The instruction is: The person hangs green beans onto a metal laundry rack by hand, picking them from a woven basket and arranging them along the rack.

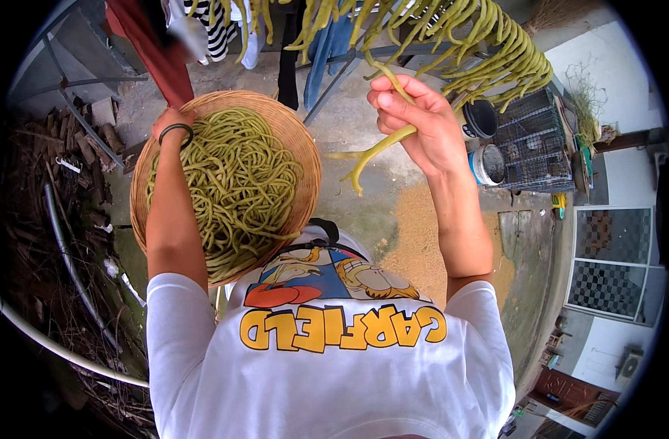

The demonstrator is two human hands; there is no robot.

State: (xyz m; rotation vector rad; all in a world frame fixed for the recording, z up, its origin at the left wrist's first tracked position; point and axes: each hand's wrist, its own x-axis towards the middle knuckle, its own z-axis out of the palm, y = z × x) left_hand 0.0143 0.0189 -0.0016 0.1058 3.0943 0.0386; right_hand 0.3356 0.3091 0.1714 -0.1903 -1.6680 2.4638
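Observation:
My left hand [173,123] grips the far left rim of a round wicker basket [307,150], which leans against my front. A tangled heap of long green beans [232,183] fills much of it. Raised to the right of the basket, my right hand [423,126] pinches a long bean [385,140] between thumb and fingers. The bean's lower part forks into two ends below the hand, and its upper part sticks out above the fingers, close to a row of hanging long beans [488,62]. Whether the held piece is one bean or two I cannot tell.
Metal rails [333,95] carry the hanging beans and some clothes, including a red garment [155,55]. Dark and white buckets [488,164] stand beside a wire cage [535,139] at right. Grain [415,234] covers part of the floor; firewood [64,146] is piled at left.

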